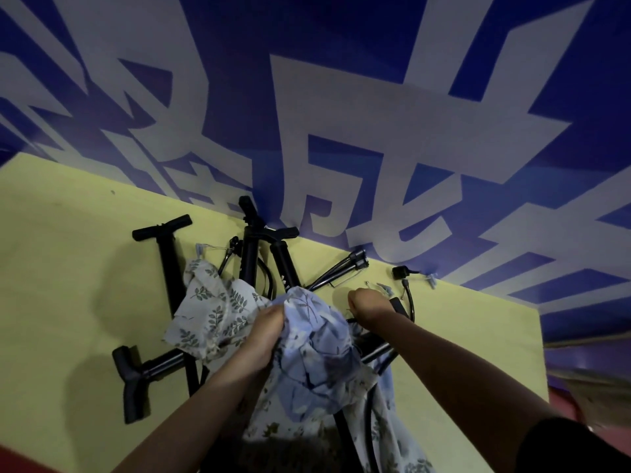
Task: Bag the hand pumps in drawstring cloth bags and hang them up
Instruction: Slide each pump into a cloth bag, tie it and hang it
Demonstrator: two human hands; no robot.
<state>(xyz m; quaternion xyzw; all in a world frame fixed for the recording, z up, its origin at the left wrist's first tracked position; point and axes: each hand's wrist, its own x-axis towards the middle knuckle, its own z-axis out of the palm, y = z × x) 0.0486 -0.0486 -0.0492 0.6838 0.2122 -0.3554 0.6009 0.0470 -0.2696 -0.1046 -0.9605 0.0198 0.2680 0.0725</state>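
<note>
Behind our work surface hangs a blue banner with large pale lettering (pixel 375 107); below it lies the pale yellow tabletop (pixel 68 254), seen from the head view. Several black T-handled hand pumps are scattered across it: one upright at the left (pixel 167 264), two side by side near the banner's lower edge (pixel 266 254), and one lying crosswise nearest us with its T-handle at the left (pixel 131 373). A black hose with valve head (pixel 406 291) and small clear plastic fittings (pixel 431 278) lie to the right.

Our left hand (pixel 266 336) grips a gathered fold of the light blue floral drawstring cloth bag (pixel 317 346), fingers curled into the fabric. Our right hand (pixel 370 307) is clenched just beside the bag's upper edge; a thin line at the fist suggests it pinches the drawstring, though we cannot tell this for certain. A second cream bag printed with green leaves (pixel 211 308) lies crumpled over the pumps at the left, apparently unfilled.

We judge the step in hand to be opening or cinching the blue bag's mouth, with a black shaft (pixel 377 353) showing beside its right edge. To do it well, we should anchor the hem firmly with the left hand, draw the cord steadily away from it, and keep the trailing hose tucked inside so nothing snags.
</note>
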